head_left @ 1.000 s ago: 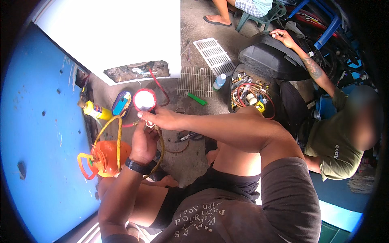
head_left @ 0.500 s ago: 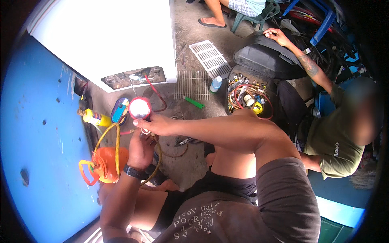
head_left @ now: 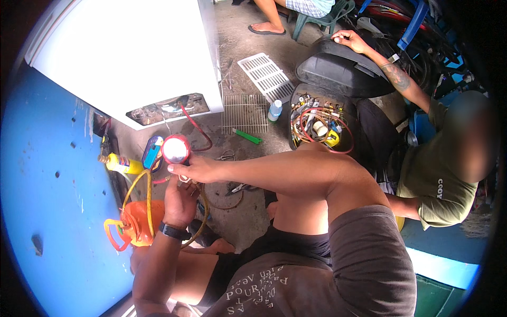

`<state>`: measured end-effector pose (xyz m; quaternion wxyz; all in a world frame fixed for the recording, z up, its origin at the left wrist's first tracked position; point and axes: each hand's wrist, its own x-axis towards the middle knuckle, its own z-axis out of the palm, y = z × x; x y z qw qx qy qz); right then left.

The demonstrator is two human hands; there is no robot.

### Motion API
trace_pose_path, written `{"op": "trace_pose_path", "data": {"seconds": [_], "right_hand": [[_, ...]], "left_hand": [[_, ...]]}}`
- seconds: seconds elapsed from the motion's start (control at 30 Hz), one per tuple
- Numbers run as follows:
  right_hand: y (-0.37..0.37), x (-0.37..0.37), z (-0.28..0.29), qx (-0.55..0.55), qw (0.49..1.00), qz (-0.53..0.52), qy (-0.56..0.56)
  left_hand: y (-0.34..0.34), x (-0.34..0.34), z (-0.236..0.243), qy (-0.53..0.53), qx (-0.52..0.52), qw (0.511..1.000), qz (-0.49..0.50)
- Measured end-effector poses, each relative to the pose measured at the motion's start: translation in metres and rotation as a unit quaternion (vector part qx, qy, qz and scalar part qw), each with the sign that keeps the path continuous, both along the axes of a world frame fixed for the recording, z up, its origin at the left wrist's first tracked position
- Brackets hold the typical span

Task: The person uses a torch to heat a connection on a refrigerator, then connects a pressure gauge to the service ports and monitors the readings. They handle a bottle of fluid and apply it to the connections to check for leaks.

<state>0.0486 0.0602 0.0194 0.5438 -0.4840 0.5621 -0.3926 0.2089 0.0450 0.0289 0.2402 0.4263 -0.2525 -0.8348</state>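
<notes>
A round red-rimmed pressure gauge [head_left: 175,149] with a glaring white dial is held up in front of me, hoses hanging from its fittings. My right hand [head_left: 199,168] grips it just under the dial, thumb pointing left. Below, my left hand [head_left: 179,203], with a dark watch on the wrist, curls around the lower fittings; its fingertips are partly hidden. A yellow hose [head_left: 149,198] loops by an orange gas cylinder [head_left: 138,216]. From the opening low in the white cabinet [head_left: 158,63] comes a red hose [head_left: 199,129]. Scissors [head_left: 226,155] and pliers [head_left: 237,187] lie on the floor.
At left are a yellow bottle [head_left: 122,164], a blue device [head_left: 152,152] and a blue wall panel [head_left: 58,185]. A green cutter [head_left: 247,136], wire rack [head_left: 244,113], white grille [head_left: 265,76] and small bottle [head_left: 274,111] lie ahead. Another person [head_left: 438,174] sits right, one hand on an open toolbox [head_left: 338,68].
The view has shifted a little, so the surroundings sit slightly farther left. Both hands keep nearly the same hold on the gauge.
</notes>
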Motion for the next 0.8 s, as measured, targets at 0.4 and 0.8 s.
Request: {"op": "trace_pose_path", "data": {"seconds": [0.4, 0.8], "right_hand": [[0.005, -0.008, 0.020, 0.048, 0.998, 0.033, -0.007], [0.004, -0.006, 0.023, 0.024, 0.998, 0.046, 0.028]], "left_hand": [[0.002, -0.004, 0.006, -0.012, -0.006, 1.000, 0.007], [0.000, 0.004, -0.003, -0.006, -0.008, 1.000, 0.000]]}}
